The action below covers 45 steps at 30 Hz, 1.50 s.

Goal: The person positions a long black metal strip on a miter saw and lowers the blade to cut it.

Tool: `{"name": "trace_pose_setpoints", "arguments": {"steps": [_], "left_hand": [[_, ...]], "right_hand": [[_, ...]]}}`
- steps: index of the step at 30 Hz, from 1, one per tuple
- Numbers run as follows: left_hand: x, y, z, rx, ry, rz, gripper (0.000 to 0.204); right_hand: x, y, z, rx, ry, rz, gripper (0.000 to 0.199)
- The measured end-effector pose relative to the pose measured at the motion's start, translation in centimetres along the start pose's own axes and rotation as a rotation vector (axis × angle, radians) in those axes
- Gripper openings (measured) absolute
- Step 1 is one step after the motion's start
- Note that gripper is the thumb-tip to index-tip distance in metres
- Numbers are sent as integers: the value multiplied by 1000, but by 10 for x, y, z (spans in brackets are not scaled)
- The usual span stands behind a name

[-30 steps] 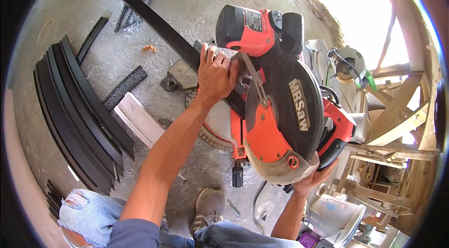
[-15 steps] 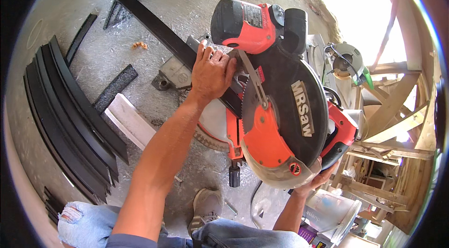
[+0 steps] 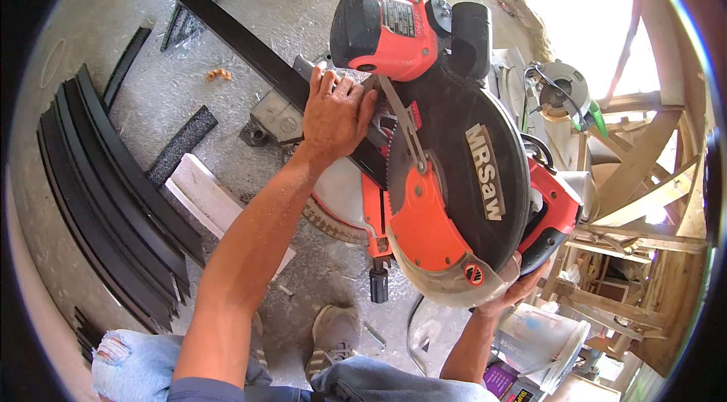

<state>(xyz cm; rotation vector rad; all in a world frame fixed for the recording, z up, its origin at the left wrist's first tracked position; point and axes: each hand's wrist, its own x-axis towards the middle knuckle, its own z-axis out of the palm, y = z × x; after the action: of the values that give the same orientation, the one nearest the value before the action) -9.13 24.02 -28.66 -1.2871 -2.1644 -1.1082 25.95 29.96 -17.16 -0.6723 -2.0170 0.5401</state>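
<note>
A red and black miter saw (image 3: 466, 175) stands in front of me, with its toothed blade partly bared beside an orange and clear guard (image 3: 432, 250). A long black channel strip (image 3: 238, 40) lies slantwise across the saw's base, its near end close to the blade. My left hand (image 3: 333, 118) is closed over this strip at the grey metal fence, a short way left of the blade. At the lower end of the saw's red and black handle (image 3: 556, 212), my right hand (image 3: 511, 296) is closed around the grip, with its fingers partly hidden.
Several black strips (image 3: 113, 190) lie on the dusty floor at left, near a white channel piece (image 3: 204, 193) and a short black offcut (image 3: 182, 144). A circular saw (image 3: 560, 91) sits at right beside wooden framing (image 3: 644, 190). A white bucket (image 3: 534, 345) stands close to my right forearm.
The view has shifted slightly, and my left forearm has moved a little left. Both hands keep their places on the strip and the handle.
</note>
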Motion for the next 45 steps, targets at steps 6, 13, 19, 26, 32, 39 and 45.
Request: {"name": "trace_pose_setpoints", "arguments": {"steps": [6,13,19,26,32,39,45], "left_hand": [[-1,1,-3,16,-49,-11,29],[-1,1,-3,21,-25,-7,28],[-1,1,0,20,-24,-32,27],[-1,2,1,34,-27,-50,25],[-3,0,1,30,-33,-39,24],[-4,2,1,66,11,-12,23],[0,1,-3,-7,-20,-24,20]], "right_hand": [[3,-7,6,64,45,84,65],[9,-13,9,138,67,150,58],[7,-13,14,33,116,113,48],[9,-14,15,150,134,172,46],[15,-25,12,37,140,166,41],[67,-70,-16,-207,-218,378,31],[92,-67,1,140,-240,667,40]]}}
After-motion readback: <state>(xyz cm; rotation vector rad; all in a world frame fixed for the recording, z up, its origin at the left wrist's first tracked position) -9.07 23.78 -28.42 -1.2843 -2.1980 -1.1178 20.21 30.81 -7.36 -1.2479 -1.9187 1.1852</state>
